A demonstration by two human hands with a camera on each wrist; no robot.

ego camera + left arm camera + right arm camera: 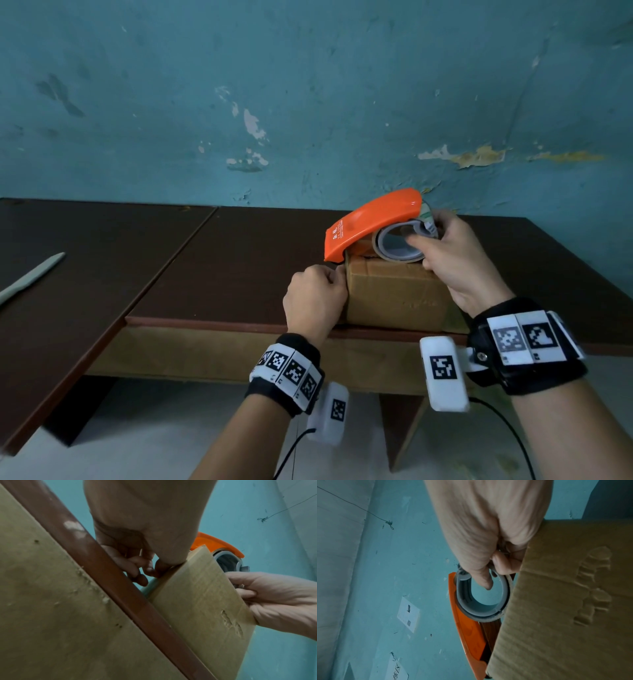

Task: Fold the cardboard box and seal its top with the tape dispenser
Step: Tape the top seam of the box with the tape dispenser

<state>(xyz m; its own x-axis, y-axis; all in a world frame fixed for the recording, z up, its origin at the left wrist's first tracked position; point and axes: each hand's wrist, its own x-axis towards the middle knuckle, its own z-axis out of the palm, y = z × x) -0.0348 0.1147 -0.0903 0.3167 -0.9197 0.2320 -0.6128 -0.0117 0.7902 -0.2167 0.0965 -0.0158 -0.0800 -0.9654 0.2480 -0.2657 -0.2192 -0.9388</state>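
Note:
A small cardboard box stands at the front edge of the dark brown table. The orange tape dispenser lies on the box's top, nose towards the left. My right hand grips its rear, thumb hooked into the grey roll core. My left hand is at the box's left side with its fingers curled. Its thumb and forefinger pinch at the top left corner, under the dispenser's nose, where the tape end comes out. The tape itself is hard to make out.
A pale flat blade-like tool lies on the table at the far left. A seam splits the tabletop into two boards. The peeling teal wall rises right behind the table. The table's front edge runs just under the box.

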